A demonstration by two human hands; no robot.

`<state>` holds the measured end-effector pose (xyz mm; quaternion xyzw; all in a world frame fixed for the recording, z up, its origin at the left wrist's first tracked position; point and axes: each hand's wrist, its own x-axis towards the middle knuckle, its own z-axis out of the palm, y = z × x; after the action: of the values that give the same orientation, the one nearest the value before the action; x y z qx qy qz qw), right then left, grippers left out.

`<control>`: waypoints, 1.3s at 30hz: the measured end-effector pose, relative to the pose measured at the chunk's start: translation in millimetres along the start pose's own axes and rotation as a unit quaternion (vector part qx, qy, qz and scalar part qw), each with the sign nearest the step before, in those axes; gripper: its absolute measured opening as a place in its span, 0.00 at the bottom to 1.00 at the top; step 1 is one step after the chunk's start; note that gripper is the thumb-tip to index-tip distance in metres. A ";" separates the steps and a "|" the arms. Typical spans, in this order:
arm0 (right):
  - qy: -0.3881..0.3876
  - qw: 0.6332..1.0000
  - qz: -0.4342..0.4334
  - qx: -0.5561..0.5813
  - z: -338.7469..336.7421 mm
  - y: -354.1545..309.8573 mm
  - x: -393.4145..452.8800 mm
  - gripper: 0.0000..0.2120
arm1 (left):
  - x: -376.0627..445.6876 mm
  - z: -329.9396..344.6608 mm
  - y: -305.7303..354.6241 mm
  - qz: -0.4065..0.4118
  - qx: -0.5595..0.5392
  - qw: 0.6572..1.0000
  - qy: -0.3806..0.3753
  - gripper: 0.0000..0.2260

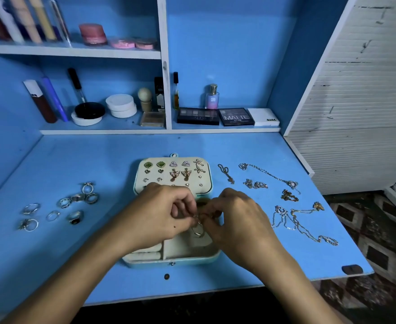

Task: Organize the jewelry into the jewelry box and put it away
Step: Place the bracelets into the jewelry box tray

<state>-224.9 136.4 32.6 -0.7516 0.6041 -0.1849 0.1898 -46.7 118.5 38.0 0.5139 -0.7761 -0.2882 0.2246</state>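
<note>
The open jewelry box sat mid-surface, near the front edge, with both hands over its tray. The left hand and right hand each pinched a small hoop earring between fingertips. Rings lay toward the left edge, necklaces toward the right, leaving bare blue surface behind.

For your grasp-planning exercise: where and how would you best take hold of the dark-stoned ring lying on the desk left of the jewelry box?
Probably pinch the dark-stoned ring by its band, coming straight down from above. It lies alone on the desk, apart from its neighbours, and the bulky stone face offers less to pinch.
</note>
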 end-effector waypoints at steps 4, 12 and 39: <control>-0.022 0.999 0.006 -0.042 5.8 -2.8 -0.2 0.10 | -1.3 7.7 -2.8 -0.039 0.038 0.998 0.020 0.11; -0.035 0.996 0.017 -0.081 11.5 -3.4 0.7 0.10 | -2.1 19.8 6.2 -0.027 0.105 0.993 0.048 0.07; 0.056 0.994 0.031 0.085 12.8 15.3 13.0 0.06 | 8.6 -9.8 -14.9 0.023 0.045 0.988 0.148 0.09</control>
<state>-228.5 121.4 14.4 -0.7022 0.6185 -0.2715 0.2250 -33.6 103.8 35.5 0.5428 -0.7580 -0.1690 0.3198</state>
